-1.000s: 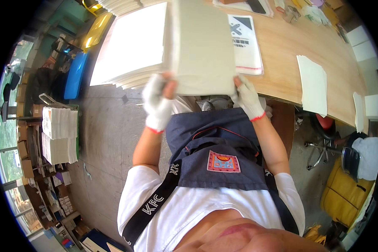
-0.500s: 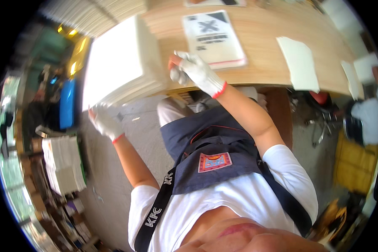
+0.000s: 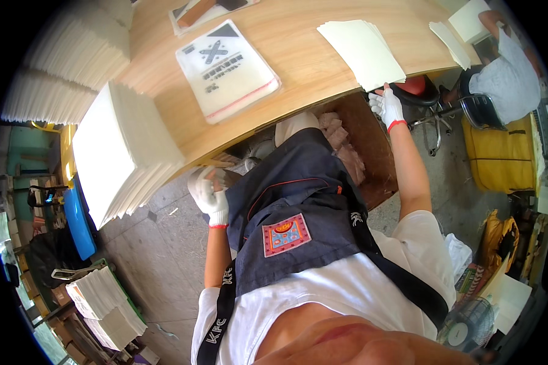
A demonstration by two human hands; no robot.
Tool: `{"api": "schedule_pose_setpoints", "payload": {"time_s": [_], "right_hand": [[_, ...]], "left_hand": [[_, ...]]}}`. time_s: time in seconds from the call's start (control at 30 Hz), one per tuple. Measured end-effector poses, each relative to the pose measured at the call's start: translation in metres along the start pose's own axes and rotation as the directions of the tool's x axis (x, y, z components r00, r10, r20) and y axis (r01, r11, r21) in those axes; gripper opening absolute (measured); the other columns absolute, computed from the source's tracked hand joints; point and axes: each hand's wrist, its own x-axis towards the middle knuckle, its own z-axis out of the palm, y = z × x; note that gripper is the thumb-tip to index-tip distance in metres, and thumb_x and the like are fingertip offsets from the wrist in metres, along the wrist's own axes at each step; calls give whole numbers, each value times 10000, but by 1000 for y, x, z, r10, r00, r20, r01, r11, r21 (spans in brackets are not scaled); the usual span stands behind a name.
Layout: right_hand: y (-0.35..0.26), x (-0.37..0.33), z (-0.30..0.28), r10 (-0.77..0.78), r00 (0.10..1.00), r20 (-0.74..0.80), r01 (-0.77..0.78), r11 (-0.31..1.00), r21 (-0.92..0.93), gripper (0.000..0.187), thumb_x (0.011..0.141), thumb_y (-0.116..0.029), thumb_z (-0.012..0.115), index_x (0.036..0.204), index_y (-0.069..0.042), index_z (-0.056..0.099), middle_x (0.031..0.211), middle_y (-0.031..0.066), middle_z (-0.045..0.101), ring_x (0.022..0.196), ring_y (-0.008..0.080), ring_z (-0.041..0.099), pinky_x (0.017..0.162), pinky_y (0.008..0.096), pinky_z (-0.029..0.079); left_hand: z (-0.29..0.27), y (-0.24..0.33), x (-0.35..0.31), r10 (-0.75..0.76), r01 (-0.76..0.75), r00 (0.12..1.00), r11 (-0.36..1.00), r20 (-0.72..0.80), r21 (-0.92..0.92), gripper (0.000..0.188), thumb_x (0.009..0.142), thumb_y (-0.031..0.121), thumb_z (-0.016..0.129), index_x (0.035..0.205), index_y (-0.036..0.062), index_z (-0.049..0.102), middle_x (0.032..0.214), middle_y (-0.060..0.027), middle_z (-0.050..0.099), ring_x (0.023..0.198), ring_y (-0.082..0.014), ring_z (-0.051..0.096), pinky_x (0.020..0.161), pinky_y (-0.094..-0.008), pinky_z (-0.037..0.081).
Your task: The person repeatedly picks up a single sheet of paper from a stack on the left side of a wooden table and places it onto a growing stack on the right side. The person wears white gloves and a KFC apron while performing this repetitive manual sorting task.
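My right hand [image 3: 387, 107], in a white glove with a red cuff, reaches to the front edge of the table. Its fingers are apart, with the tips right at the near edge of a thin, slightly fanned pile of white sheets [image 3: 362, 53]; whether they touch it I cannot tell. My left hand [image 3: 211, 199], gloved the same way, hovers by my lap near the table's front edge. Its fingers look loosely apart and a little blurred, and I see nothing in them. Between the hands' reach lies a printed sheet in a clear cover [image 3: 228, 70].
A tall stack of white sheets [image 3: 131, 146] overhangs the table's [image 3: 298, 67] front left corner. More paper stacks [image 3: 73, 52] stand behind it. Under the table is a brown box [image 3: 377, 146] of crumpled pieces. A wheeled chair [image 3: 429, 100] and another person [image 3: 505, 76] are at right.
My view has swung right. My right hand has gone from beside the printed sheet to the white pile on the right. My left hand has left the tall stack and come toward my lap.
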Motion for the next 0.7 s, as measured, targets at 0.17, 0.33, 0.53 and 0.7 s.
{"api": "schedule_pose_setpoints", "payload": {"time_s": [0.17, 0.33, 0.53, 0.7], "right_hand": [[-10, 13, 4, -13, 1000, 6, 14, 997, -77, 346, 891, -318, 550, 946, 24, 535, 722, 130, 620, 505, 158, 576, 366, 227, 440], [-16, 29, -1, 92, 989, 112, -119, 958, 263, 348, 866, -375, 584, 845, -34, 520, 701, 101, 606, 484, 146, 557, 359, 224, 430], [-30, 56, -11, -37, 969, 244, -71, 905, 419, 246, 925, -317, 490, 957, -73, 500, 793, 110, 608, 532, 128, 553, 404, 221, 458], [-53, 65, -5, -101, 948, 304, -26, 921, 388, 170, 931, -178, 413, 1029, -46, 457, 733, 111, 545, 466, 116, 452, 366, 206, 360]], "left_hand": [[9, 37, 30, 154, -147, 987, 981, 44, -130, 191, 806, 7, 551, 976, 44, 631, 992, -108, 630, 917, -282, 583, 816, -336, 449], [10, 55, 69, 119, -121, 976, 993, 184, -2, 205, 789, 8, 566, 971, 69, 638, 949, -116, 614, 882, -278, 586, 758, -319, 465], [41, 57, 165, 240, -305, 922, 934, 305, 187, 280, 778, 128, 590, 1057, 111, 587, 1065, -80, 591, 1025, -266, 541, 837, -371, 452], [61, 52, 197, -5, -297, 840, 833, 543, 467, 283, 755, 134, 581, 1035, 162, 557, 1154, -65, 549, 1030, -253, 537, 823, -380, 469]]}}
